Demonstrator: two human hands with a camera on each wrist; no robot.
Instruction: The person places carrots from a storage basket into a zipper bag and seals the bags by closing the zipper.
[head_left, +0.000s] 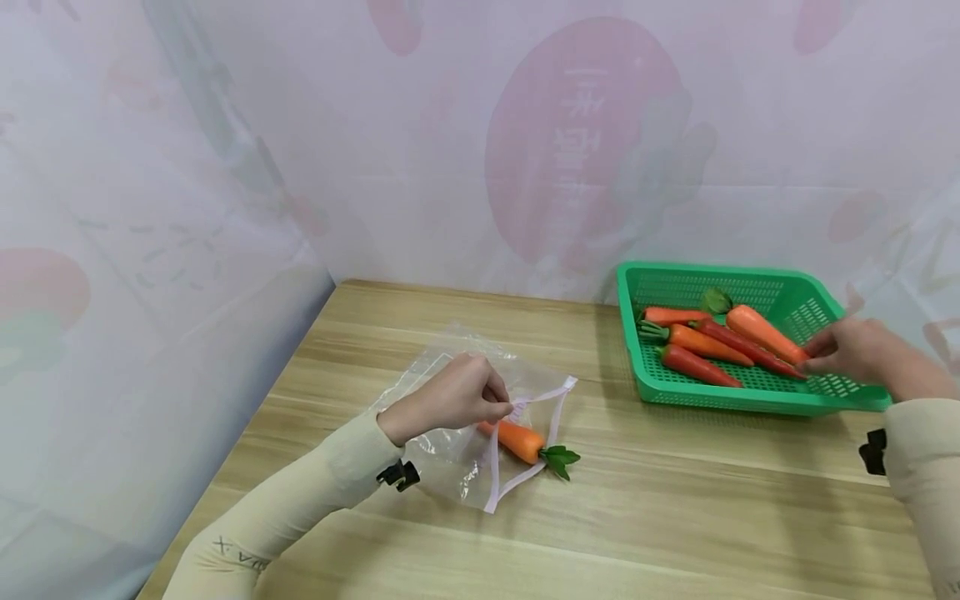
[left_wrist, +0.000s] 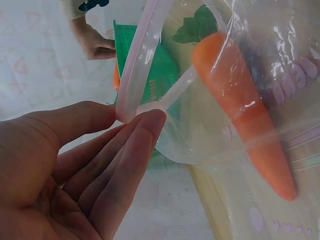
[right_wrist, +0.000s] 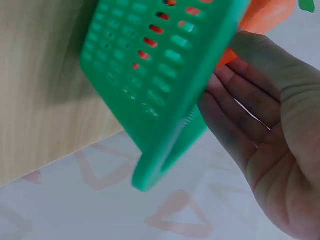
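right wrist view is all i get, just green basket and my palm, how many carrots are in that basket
Observer: Four carrots lie in the green basket, seen from the head view.
Operator: is my right hand on one
Observer: The right hand has its fingertips at the tip of one carrot in the basket; whether the grip has closed is unclear.
Operator: what is the left hand doing
Observer: The left hand pinches the zip edge of a clear bag on the wooden table.
Operator: anything in the bag
Observer: One orange carrot lies in its mouth, leaves poking out.
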